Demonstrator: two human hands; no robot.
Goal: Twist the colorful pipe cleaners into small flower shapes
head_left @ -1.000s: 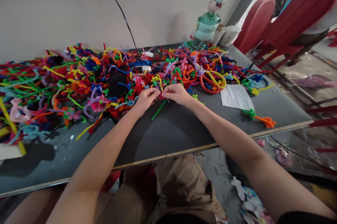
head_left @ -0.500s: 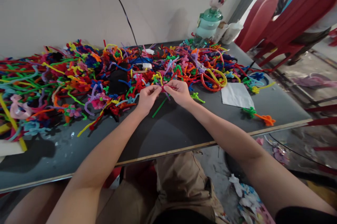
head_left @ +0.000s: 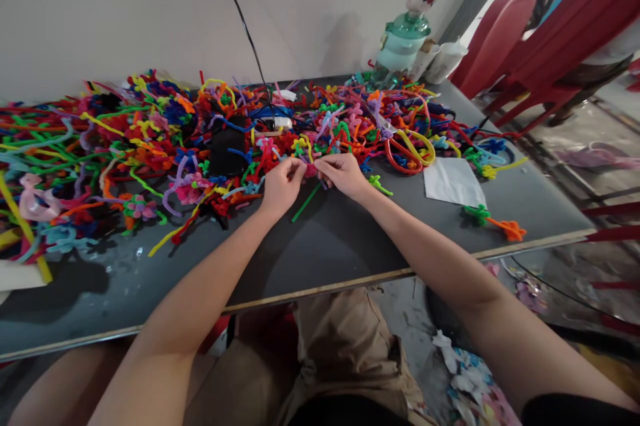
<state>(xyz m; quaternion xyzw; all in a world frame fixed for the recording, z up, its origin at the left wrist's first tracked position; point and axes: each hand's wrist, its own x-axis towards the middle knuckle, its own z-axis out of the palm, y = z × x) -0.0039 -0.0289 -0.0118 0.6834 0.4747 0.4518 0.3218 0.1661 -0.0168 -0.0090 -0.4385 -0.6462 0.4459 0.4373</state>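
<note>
My left hand (head_left: pixel 281 185) and my right hand (head_left: pixel 344 174) meet fingertip to fingertip at the near edge of a big heap of coloured pipe cleaners (head_left: pixel 165 139). Both pinch a small pink pipe-cleaner piece (head_left: pixel 311 169) between them. A green pipe-cleaner stem (head_left: pixel 305 203) hangs from that piece and slants down onto the dark table (head_left: pixel 320 259). The fingers of both hands are closed.
A white paper sheet (head_left: pixel 453 181) lies right of my hands, with a green and orange pipe-cleaner flower (head_left: pixel 495 223) near the table edge. A ceramic figure (head_left: pixel 406 29) and cups (head_left: pixel 443 59) stand at the back. Red plastic chairs (head_left: pixel 540 33) are at right. A black cable (head_left: pixel 243 19) runs down the wall.
Both hands stay pinched on the pink piece and have shifted only slightly farther into the heap's edge; the view has drifted a little.
</note>
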